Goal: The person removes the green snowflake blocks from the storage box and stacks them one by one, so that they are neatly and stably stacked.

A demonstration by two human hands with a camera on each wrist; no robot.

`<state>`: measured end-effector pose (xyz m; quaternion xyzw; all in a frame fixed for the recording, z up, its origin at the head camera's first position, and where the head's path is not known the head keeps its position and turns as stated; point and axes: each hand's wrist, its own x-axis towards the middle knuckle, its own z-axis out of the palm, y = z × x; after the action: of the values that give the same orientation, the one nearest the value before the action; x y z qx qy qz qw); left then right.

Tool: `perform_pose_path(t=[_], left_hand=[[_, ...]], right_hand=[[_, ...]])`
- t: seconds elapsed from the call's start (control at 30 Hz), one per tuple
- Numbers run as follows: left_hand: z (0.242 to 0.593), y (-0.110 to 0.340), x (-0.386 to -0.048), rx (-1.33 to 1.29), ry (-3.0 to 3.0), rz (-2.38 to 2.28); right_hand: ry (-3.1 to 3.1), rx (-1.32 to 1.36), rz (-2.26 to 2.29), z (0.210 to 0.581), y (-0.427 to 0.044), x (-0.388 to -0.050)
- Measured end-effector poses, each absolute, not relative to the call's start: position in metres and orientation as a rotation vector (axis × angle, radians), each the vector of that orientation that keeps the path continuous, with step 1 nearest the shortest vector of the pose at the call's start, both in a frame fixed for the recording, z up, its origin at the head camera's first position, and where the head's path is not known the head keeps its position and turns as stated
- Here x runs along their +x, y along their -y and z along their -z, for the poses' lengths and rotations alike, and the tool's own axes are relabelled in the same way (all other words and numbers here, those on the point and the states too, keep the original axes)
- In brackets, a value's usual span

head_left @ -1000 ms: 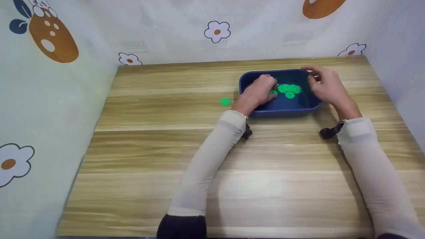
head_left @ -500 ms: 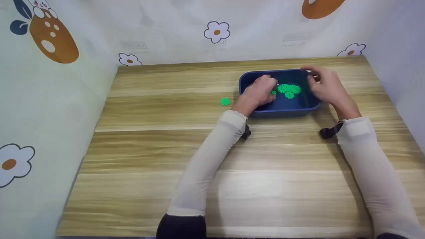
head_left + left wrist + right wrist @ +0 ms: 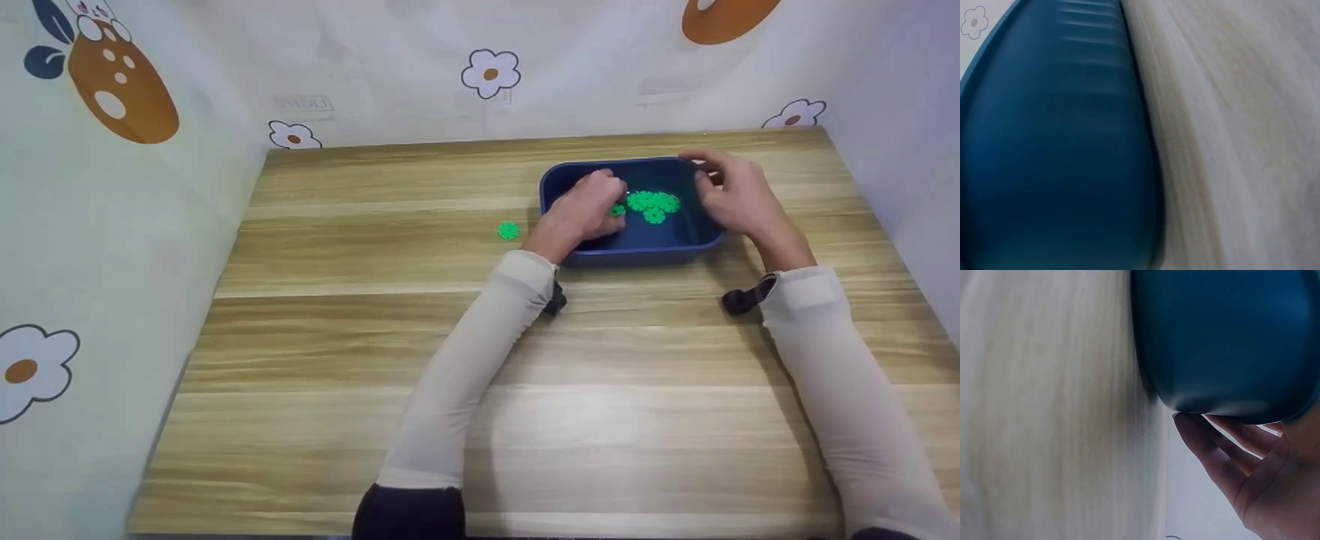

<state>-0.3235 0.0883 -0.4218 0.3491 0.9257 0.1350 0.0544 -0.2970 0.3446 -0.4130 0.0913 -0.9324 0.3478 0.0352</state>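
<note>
The left hand (image 3: 589, 204) is reaching into the blue plastic tray (image 3: 637, 238) from 8 o'clock, fingers bending down beside a notched green disc (image 3: 617, 211), though whether it is pinching this I cannot tell. The right hand (image 3: 736, 193) is gripping the tray's end at 3 o'clock, while clustered discs (image 3: 654, 202) are lying near the centre and a lone disc (image 3: 508, 230) outside, at 9 o'clock. Toward 10 o'clock, faint boxed lettering (image 3: 306, 103) is showing, not surely readable.

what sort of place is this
Likely an enclosed indoor workstation, perhaps for recording handwork: a rectangular wood-grain table, a pale flower-printed wall covering behind it, and small black wrist-worn cameras.
</note>
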Motion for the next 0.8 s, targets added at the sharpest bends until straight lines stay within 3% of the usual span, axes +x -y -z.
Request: perform_pose_path(t=[0.8], left_hand=[[0.406, -0.074, -0.32, 0.865, -2.699, -0.555]], right_hand=[[2.856, 0.274, -1.076, 0.414, -0.344, -0.296]])
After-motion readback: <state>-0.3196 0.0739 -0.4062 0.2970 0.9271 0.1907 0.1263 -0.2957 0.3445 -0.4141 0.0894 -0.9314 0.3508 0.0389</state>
